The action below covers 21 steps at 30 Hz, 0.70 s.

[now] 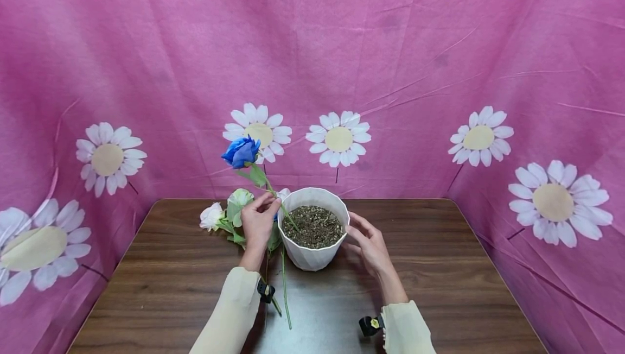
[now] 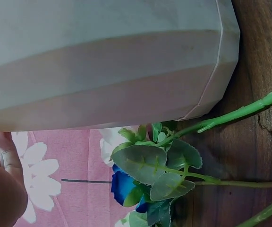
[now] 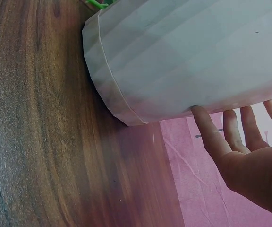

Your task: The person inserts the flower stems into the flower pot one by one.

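Observation:
In the head view, a blue artificial rose (image 1: 242, 152) rises above the pot's left rim. My left hand (image 1: 259, 221) pinches its green stem between thumb and fingers, and the stem slants down to the soil (image 1: 314, 227) inside the white faceted pot (image 1: 312, 259). My right hand (image 1: 368, 242) rests against the pot's right side. The right wrist view shows its fingers (image 3: 211, 132) extended and spread, tips on the pot wall (image 3: 188, 61). Part of the left hand (image 2: 4, 184) shows by the pot's rim in the left wrist view, where the pinched stem is hidden.
Left of the pot, more artificial flowers lie on the brown wooden table (image 1: 439, 278): a white one (image 1: 211, 216), a pale green one (image 1: 239, 206) and another blue rose (image 2: 124, 184). Their loose stems (image 1: 285, 294) point toward the near edge. A pink daisy-print cloth (image 1: 415, 71) surrounds the table.

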Available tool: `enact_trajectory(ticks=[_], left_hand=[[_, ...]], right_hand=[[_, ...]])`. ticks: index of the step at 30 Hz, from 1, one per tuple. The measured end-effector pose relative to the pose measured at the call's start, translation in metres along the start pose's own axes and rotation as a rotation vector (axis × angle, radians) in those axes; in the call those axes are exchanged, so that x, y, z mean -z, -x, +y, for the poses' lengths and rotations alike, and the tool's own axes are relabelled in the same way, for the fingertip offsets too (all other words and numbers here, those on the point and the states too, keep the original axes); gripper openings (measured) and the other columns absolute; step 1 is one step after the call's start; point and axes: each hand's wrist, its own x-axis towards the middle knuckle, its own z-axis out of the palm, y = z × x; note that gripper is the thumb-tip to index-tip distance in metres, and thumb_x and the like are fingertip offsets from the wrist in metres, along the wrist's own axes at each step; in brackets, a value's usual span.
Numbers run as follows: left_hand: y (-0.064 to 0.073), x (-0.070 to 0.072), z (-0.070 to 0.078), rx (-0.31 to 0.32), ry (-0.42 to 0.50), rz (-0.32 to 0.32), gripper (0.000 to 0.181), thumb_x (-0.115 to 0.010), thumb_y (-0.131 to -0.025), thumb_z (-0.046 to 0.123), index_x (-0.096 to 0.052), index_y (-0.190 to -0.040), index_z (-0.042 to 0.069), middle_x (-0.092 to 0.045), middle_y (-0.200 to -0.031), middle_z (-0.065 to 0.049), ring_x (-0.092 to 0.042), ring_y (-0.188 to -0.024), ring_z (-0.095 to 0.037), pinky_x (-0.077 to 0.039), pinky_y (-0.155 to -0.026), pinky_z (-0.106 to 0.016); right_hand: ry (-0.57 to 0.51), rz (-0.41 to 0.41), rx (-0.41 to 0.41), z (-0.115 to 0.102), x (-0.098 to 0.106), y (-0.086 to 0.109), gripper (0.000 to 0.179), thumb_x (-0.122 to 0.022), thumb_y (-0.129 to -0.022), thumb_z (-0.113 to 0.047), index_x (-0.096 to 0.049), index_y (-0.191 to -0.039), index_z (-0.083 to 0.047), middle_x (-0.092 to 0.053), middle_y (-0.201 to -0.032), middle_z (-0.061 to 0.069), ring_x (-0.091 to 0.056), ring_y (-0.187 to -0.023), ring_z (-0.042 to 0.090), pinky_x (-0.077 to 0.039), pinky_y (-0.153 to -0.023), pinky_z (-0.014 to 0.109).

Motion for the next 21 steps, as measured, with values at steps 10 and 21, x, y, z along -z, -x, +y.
enact_trajectory(ticks=[10,21], left_hand=[[0.0019,-0.0012,0.0002,0.009,-0.058,-0.028,0.018,-0.074,-0.082,-0.013,-0.070,-0.099,-0.019,-0.070,-0.091,-0.034,-0.065,-0.072,-0.011,-0.051,-0.066,-0.010],[0.0005,-0.0030,-0.0070,0.021,-0.072,-0.047,0.017,-0.073,-0.082,-0.013,-0.070,-0.098,-0.019,-0.069,-0.091,-0.034,-0.063,-0.074,-0.012,-0.050,-0.067,-0.010]], right_hand=[[-0.010,0.003,-0.016,-0.0010,-0.0009,-0.0001,0.049,-0.062,-0.098,-0.002,-0.050,-0.145,0.004,-0.051,-0.138,0.026,-0.062,-0.108,0.022,-0.055,-0.094,0.054],[-0.014,0.003,-0.020,-0.0018,-0.0013,0.0002,0.049,-0.061,-0.097,-0.001,-0.049,-0.144,0.005,-0.051,-0.137,0.027,-0.061,-0.110,0.022,-0.054,-0.095,0.055]])
